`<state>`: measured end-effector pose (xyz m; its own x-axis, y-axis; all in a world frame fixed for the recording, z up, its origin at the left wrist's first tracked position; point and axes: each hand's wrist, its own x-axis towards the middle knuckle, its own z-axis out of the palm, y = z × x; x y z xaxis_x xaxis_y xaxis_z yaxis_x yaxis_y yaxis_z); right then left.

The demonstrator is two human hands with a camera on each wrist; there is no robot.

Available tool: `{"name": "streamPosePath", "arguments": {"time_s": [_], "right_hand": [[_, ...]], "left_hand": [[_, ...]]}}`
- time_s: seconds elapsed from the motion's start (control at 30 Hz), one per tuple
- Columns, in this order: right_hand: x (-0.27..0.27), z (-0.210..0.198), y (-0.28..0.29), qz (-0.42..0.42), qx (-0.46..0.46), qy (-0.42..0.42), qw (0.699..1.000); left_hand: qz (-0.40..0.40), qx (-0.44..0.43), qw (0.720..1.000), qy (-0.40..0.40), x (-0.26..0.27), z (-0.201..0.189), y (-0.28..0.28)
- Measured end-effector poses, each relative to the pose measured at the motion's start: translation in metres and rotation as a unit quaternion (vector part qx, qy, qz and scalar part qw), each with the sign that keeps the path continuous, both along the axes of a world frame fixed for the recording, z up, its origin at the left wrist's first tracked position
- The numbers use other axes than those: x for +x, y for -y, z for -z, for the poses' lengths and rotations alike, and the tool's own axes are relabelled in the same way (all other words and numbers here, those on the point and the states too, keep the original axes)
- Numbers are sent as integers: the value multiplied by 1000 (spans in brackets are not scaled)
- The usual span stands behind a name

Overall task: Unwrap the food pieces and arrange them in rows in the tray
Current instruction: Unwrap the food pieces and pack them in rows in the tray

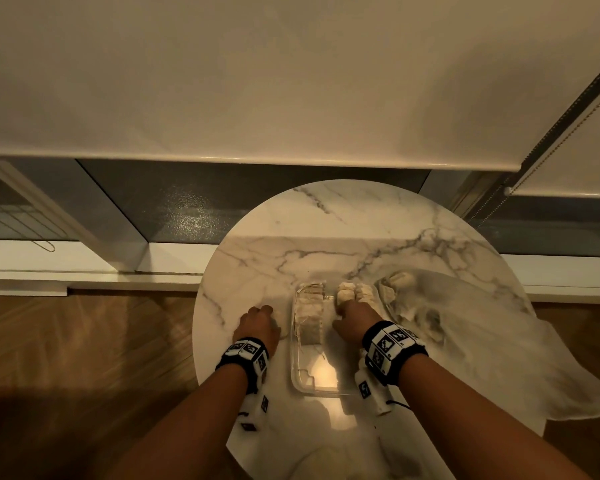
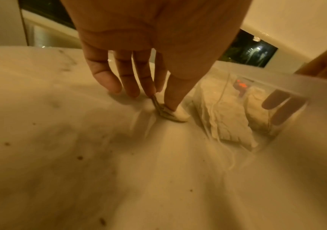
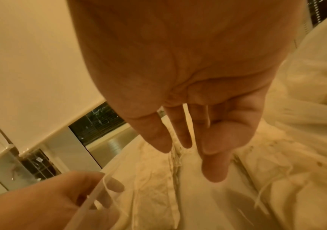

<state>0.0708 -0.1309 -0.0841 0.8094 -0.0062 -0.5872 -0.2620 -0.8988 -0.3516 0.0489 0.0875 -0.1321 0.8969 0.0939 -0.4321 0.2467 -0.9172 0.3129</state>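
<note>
A clear plastic tray sits mid-table. Wrapped pale food pieces fill its left side, and two more pieces stand at its far right end. My right hand reaches into the tray, fingers straight and relaxed above the pieces, holding nothing. My left hand is on the table just left of the tray. Its thumb and a finger pinch a small scrap of wrapping against the marble. The tray wall shows pieces behind it.
A rumpled white cloth covers the table's right side and hangs over its edge, with more pieces lying on it near the tray. The round marble table ends close on the left. Wooden floor lies below, a window sill behind.
</note>
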Motion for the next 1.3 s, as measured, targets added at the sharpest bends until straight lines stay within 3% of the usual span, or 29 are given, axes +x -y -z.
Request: {"name": "streamPosePath", "arguments": {"time_s": [0.3,0.37,0.47,0.57,0.7,0.8,1.0,1.07,1.2,1.3], "right_hand": [[-39,-32,0,76,149,74,983],[-50,-37,-1,86,185,97,974],[-61,-41,-5,139,291,93,942],[-67,-47,-15,172,396,60,900],[-67,-48,-18,184,434,85,878],[-66,-45,-9,216,410,121,878],[-71,-30,11,198,371,124,899],[-74,-24,18,182,339,167,908],[-82,-11,43,270,241,317,877],[-88,11,68,282,196,295,891]], "left_hand": [[-149,-135,979,42,-11,-13,-12],[-189,-177,963,73,-18,-24,-17],[-241,-299,917,105,-29,-45,-13],[-217,-435,869,90,-36,-69,11],[-147,-512,844,61,-35,-92,41],[-138,-492,856,81,-33,-96,49],[-115,-412,897,114,-31,-87,59],[-111,-383,911,110,-27,-86,63],[-96,-313,940,93,-15,-85,80],[-66,-253,963,62,-4,-79,99]]}}
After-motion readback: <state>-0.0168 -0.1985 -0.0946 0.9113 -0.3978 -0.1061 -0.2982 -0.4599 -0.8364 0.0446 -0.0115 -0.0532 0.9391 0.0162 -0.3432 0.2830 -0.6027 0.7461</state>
